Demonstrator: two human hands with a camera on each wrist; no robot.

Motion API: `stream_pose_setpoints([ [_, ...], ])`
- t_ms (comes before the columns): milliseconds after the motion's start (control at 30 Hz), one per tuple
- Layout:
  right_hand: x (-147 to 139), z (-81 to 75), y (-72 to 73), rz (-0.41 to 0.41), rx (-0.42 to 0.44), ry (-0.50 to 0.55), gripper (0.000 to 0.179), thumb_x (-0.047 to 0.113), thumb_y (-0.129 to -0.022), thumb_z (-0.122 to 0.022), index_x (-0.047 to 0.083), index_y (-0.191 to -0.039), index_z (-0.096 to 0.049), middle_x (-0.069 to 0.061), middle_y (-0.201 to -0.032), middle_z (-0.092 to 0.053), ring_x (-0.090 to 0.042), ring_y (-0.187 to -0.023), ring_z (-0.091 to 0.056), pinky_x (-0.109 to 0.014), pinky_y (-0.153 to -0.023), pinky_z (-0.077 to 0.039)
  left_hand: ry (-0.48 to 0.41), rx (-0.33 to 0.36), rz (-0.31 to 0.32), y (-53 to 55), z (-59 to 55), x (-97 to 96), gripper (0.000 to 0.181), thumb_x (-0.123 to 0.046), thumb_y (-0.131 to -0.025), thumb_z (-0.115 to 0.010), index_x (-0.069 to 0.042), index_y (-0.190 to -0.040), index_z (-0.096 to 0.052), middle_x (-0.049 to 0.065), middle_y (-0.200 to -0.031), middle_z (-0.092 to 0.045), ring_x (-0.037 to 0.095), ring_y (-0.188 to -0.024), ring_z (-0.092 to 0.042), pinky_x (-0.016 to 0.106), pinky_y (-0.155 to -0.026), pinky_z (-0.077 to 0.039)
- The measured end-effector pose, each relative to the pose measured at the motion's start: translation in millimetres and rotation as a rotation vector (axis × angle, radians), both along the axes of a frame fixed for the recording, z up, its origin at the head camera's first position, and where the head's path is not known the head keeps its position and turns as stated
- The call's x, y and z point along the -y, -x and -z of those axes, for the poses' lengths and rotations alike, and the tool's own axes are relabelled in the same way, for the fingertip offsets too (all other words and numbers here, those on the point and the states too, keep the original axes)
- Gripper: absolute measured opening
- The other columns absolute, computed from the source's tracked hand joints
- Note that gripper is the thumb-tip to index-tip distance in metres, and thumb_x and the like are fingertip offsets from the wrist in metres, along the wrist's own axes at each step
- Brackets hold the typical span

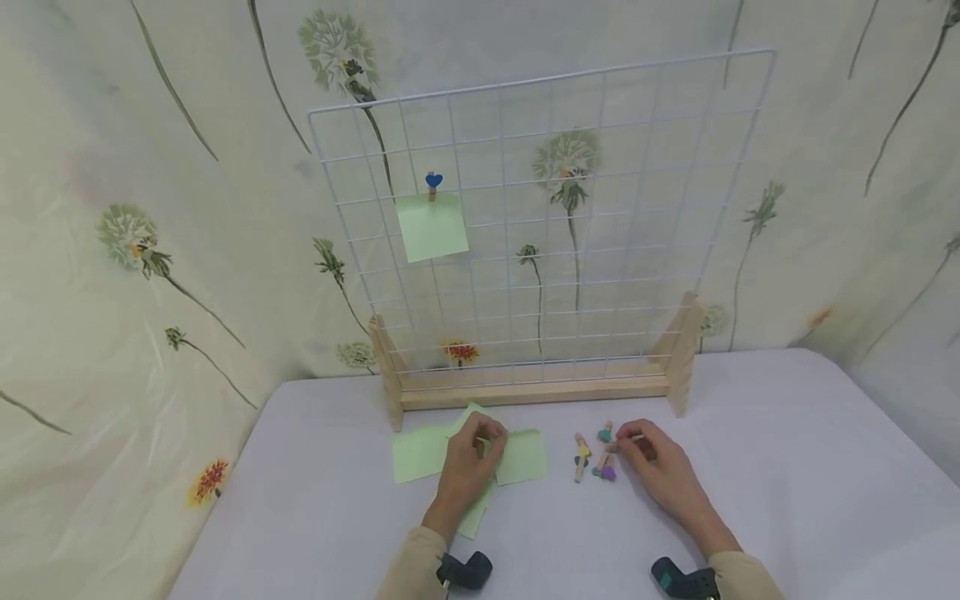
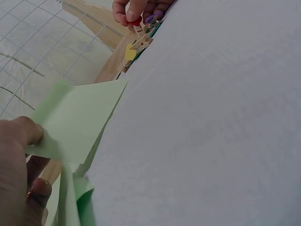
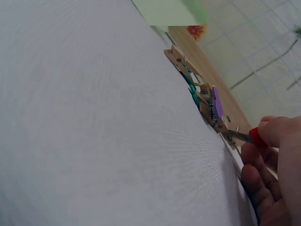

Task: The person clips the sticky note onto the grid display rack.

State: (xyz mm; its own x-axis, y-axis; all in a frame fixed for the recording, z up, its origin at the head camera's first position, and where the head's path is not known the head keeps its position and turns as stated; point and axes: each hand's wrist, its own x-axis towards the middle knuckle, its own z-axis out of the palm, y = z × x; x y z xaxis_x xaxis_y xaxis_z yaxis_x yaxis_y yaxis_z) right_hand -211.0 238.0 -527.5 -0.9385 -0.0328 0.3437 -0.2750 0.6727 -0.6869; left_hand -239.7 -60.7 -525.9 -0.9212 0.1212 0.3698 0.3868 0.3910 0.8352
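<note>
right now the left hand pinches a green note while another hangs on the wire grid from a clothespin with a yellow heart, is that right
Not quite: the heart on that clothespin is blue, not yellow, as the head view shows. The left hand does pinch a green note, and another green note hangs on the wire grid.

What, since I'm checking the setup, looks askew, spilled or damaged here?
Nothing looks spilled or broken. The loose notes do look untidy, overlapping at different angles on the table, and the clips lie jumbled near the right hand.
</note>
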Motion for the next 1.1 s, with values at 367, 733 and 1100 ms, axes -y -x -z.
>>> stream_pose_setpoints([
  [367,0,-3.3,-2.6,-0.002,0.011,0.037,0.014,0.017,-0.094,-0.058,0.016,-0.108,-0.058,0.001,-0.103,-0.064,-0.001,-0.088,-0.062,-0.019,-0.075,-0.051,-0.189,-0.045,-0.041,-13.3,-23.1,-5.6,0.003,-0.003,-0.087,-0.063,-0.004,-0.089,-0.064,0.007,-0.093,-0.073,0.021,-0.085,-0.067,0.021,-0.066,-0.050],
  [733,-2,1.0,-3.8,-0.006,0.035,0.034,0.016,0.011,-0.093,-0.059,0.018,-0.108,-0.058,0.002,-0.104,-0.063,-0.002,-0.086,-0.061,-0.020,-0.074,-0.051,-0.206,-0.022,-0.038,-18.8,-30.2,-4.2,0.019,-0.003,-0.087,-0.063,-0.008,-0.104,-0.069,0.006,-0.101,-0.072,0.019,-0.083,-0.066,0.020,-0.064,-0.049],
  [1100,-3,-0.1,-3.3,-0.009,0.045,0.054,0.016,0.012,-0.092,-0.059,0.018,-0.107,-0.058,0.002,-0.102,-0.063,-0.002,-0.082,-0.059,-0.020,-0.071,-0.051,-0.337,0.130,-0.052,-7.2,-23.4,-2.0,0.029,-0.013,-0.089,-0.064,-0.017,-0.118,-0.062,-0.001,-0.121,-0.064,0.016,-0.082,-0.066,0.019,-0.068,-0.050],
])
